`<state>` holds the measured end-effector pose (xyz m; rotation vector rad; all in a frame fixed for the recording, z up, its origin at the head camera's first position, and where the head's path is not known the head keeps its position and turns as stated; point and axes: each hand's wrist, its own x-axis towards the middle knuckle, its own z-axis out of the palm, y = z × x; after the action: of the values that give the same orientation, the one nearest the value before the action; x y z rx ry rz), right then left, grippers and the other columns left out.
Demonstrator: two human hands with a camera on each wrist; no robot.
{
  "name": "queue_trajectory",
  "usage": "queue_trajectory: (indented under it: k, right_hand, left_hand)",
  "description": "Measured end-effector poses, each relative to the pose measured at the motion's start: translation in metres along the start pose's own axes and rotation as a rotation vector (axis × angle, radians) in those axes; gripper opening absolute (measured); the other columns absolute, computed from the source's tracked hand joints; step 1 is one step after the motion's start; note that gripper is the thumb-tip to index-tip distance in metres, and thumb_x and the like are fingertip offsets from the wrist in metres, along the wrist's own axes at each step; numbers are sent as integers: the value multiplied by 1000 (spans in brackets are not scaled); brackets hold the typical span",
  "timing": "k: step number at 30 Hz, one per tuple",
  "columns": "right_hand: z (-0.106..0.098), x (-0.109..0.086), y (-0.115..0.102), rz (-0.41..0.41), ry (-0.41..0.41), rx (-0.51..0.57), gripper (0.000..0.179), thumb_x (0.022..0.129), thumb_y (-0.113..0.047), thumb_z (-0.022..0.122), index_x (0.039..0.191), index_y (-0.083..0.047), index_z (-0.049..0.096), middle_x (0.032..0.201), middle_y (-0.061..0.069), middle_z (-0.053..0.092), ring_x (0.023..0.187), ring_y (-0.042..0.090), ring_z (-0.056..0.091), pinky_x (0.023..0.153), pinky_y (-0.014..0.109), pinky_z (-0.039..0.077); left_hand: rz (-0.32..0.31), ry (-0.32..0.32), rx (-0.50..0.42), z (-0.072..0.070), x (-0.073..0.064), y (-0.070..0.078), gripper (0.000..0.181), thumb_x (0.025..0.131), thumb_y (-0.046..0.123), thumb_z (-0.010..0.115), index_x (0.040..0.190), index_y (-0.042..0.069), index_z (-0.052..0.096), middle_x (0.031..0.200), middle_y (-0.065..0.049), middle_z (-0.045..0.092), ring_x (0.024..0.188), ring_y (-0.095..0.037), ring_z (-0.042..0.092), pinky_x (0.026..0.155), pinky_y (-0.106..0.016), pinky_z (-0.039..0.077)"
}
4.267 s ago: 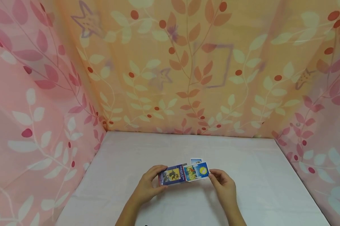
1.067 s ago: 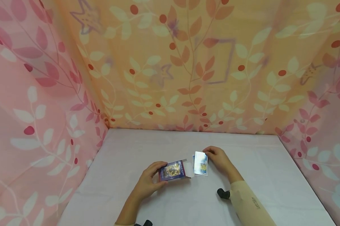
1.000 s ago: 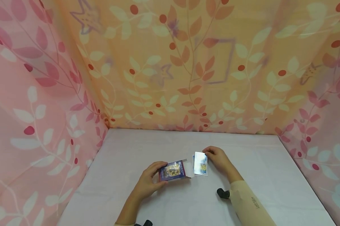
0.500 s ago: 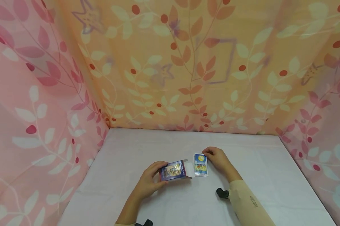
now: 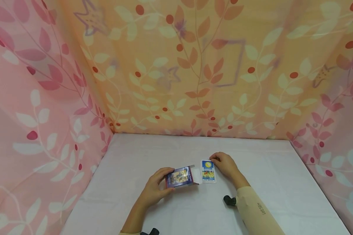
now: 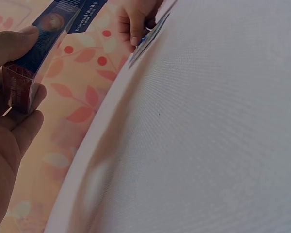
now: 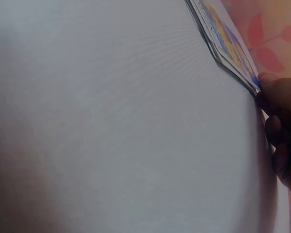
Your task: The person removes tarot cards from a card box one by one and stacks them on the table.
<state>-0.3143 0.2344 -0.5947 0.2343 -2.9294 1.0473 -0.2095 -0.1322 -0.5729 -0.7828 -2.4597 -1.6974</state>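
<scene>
My left hand [image 5: 157,187] grips a purple-blue tarot card box [image 5: 179,177] by its left end, thumb on the near side and fingers on the far side. The box's flap end is open and faces right; its printed side also shows in the left wrist view. Just right of the flap lies a small stack of tarot cards [image 7: 217,54], topped by a card with a sun picture [image 5: 208,171]. At that card's upper right corner, my right hand [image 5: 225,164] pinches the edge between thumb and fingers, the other fingers curled beneath in the right wrist view.
A white cloth covers the table [image 5: 141,150]. Floral curtains, an orange one [image 5: 153,98] at the back and pink ones at both sides, enclose it. A black wrist mount [image 5: 230,200] juts from the right sleeve [image 5: 258,209].
Earlier the right hand held cards at the box mouth; it has since carried the sun card right and back onto the stack. Glare has left the card as it settled flatter. The left hand stays put.
</scene>
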Motion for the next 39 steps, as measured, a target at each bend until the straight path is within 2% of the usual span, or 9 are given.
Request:
queue_trajectory:
  k: [5, 19, 26, 31, 39]
  right_hand:
    - [1, -1, 0, 11, -2, 6, 10, 99, -21, 70, 106, -18, 74, 108, 1, 71, 109, 25, 65, 105, 53, 52]
    - [2, 0, 1, 28, -5, -4, 10, 98, -21, 70, 107, -18, 74, 108, 1, 70, 103, 23, 62, 102, 51, 54]
    - [-1, -1, 2, 32, -20, 47, 11, 100, -22, 68, 109, -17, 73, 112, 2, 70, 109, 25, 63, 105, 53, 52]
    - [-8, -7, -4, 71, -25, 106, 14, 102, -23, 64, 113, -18, 72, 116, 3, 69, 109, 25, 60, 103, 52, 52]
    - [-19, -27, -22, 96, 7, 164, 15, 103, -26, 63, 113, -20, 72, 113, 1, 69, 101, 22, 59, 94, 41, 54]
  left_hand:
    - [9, 14, -1, 0, 1, 0, 76, 76, 5, 90, 142, 25, 57, 144, 9, 55, 138, -19, 52, 115, -42, 44]
    - [5, 28, -3, 1, 1, -1, 76, 76, 2, 89, 142, 23, 58, 144, 8, 55, 138, -19, 52, 115, -42, 45]
    - [16, 29, -7, 1, 0, -2, 76, 75, 2, 90, 142, 22, 59, 143, 6, 56, 137, -20, 53, 115, -42, 45]
    - [15, 29, -7, 2, 0, -2, 76, 76, 4, 90, 141, 25, 58, 143, 6, 56, 137, -20, 53, 114, -42, 45]
    - [-5, 28, -10, 3, 1, -2, 75, 75, 5, 91, 141, 25, 59, 143, 9, 56, 137, -18, 53, 115, -40, 45]
